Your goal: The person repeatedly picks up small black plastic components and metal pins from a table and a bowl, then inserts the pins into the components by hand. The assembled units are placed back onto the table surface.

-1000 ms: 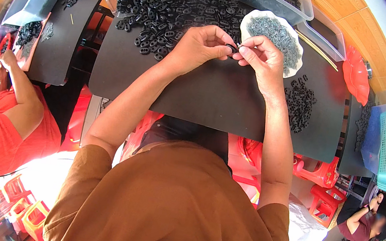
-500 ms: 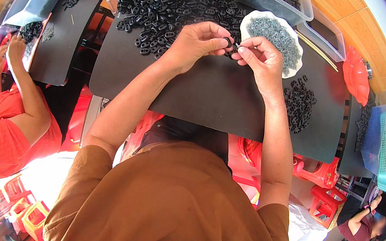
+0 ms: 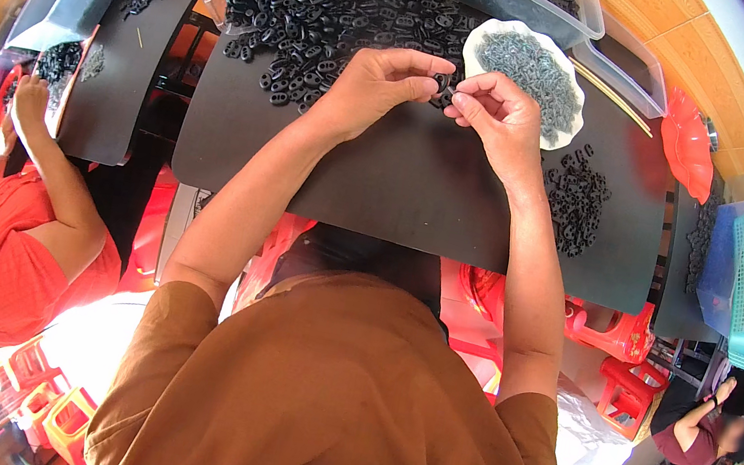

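My left hand (image 3: pixel 378 85) pinches a small black oval piece (image 3: pixel 442 81) between thumb and index finger. It looks like the two-hole pieces heaped on the table. Close against it is my right hand (image 3: pixel 500 115), thumb and fingertips pressed together; whatever they grip is too small to make out. Beyond both hands spreads a large heap of black two-hole oval pieces (image 3: pixel 331 2). A white scalloped dish (image 3: pixel 470 53), filled with small translucent grey pieces (image 3: pixel 525 74), stands just past my right hand. By my right forearm lies a smaller pile of black pieces (image 3: pixel 576 204).
Clear plastic bins (image 3: pixel 524 8) stand at the far side, beside thin sticks (image 3: pixel 621 105) and a red scalloped dish (image 3: pixel 687 144). The dark table (image 3: pixel 379 190) ends before my torso. A person in red (image 3: pixel 29 246) works at a table on the left.
My fingertips have shifted slightly, and my right hand has tilted a little lower and closer to the black piece. On the left, the co-worker's arms have moved.
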{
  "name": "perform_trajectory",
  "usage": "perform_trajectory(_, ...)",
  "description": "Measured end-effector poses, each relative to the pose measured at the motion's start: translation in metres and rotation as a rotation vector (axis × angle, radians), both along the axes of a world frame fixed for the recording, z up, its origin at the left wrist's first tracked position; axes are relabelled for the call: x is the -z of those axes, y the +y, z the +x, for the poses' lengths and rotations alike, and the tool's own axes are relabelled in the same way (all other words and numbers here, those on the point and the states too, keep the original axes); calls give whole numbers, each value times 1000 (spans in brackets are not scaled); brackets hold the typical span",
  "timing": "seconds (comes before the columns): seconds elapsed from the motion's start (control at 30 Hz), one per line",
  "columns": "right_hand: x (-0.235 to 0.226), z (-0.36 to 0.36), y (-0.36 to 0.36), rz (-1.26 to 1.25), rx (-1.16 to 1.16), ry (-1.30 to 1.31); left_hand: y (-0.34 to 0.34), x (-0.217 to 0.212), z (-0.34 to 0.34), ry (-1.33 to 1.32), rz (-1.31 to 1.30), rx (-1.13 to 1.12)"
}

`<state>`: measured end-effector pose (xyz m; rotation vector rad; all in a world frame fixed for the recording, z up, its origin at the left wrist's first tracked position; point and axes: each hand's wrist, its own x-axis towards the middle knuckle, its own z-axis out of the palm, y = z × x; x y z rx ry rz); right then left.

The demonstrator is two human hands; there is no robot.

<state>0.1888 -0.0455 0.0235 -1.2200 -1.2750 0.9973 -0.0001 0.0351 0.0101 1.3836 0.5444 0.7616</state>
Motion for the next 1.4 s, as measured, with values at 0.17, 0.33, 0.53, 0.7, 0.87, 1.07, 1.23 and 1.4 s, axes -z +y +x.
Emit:
perform_trajectory(0.17,-1,-1,0,0,-4,-10,1,0,-1,20,55,-3)
perform_trajectory(0.33,0,0,0,-4,10,-51,-1,-5,-1,66,120,-17)
perform_trajectory(0.53,-1,-1,0,4,-2,-78,1,-3,-1,97,176,-22)
perform_trajectory(0.7,0,0,0,10,3,-80,-1,-7,-2,132,203,-22)
perform_trajectory(0.87,-1,-1,-1,10,5,-76,0,-6,-1,125,162,-13)
perform_trajectory(1.07,-1,-1,-1,7,2,-93,-1,-4,-1,79,123,-11)
perform_trajectory(1.23,0,-1,0,0,-3,-106,1,0,1,57,134,-40)
perform_trajectory(1.4,4,-7,-2,-39,-25,-10,-1,-4,-3,144,150,-22)
